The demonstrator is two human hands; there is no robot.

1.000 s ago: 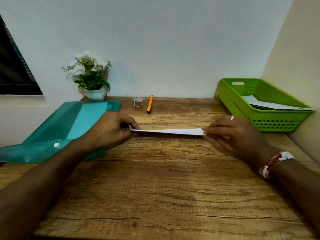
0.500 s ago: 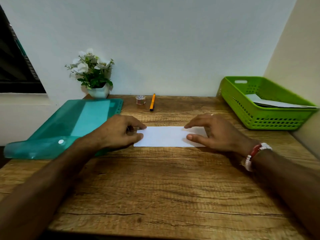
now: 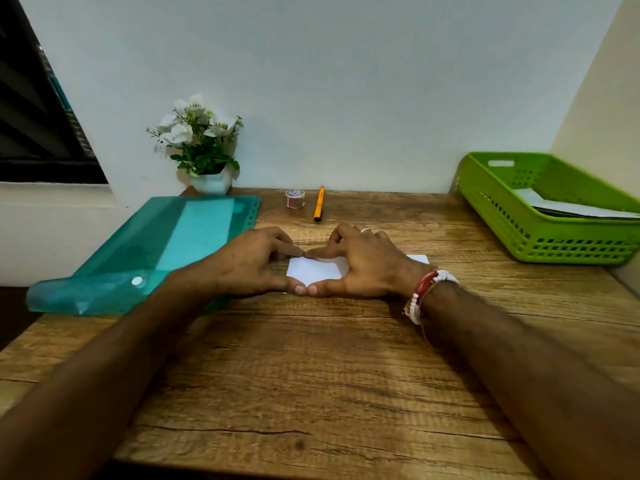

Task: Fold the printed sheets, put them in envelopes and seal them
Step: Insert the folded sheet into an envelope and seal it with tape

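The folded sheet (image 3: 317,270) lies flat on the counter (image 3: 311,375) under the left hand (image 3: 249,266) and right hand (image 3: 363,268). Their fingertips meet, and neither grip seems curled round it. Uneven pressure could skew the crease or slide the layers. Left of the sheet lies a teal folder (image 3: 138,254); beyond it, a tape roll (image 3: 295,198) and an orange pen (image 3: 319,203); to the right, a green basket (image 3: 502,209) of papers. None of these obstructs.

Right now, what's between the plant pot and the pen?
The tape roll stands between the pot and the pen, near the table's back edge. The head view shows it.
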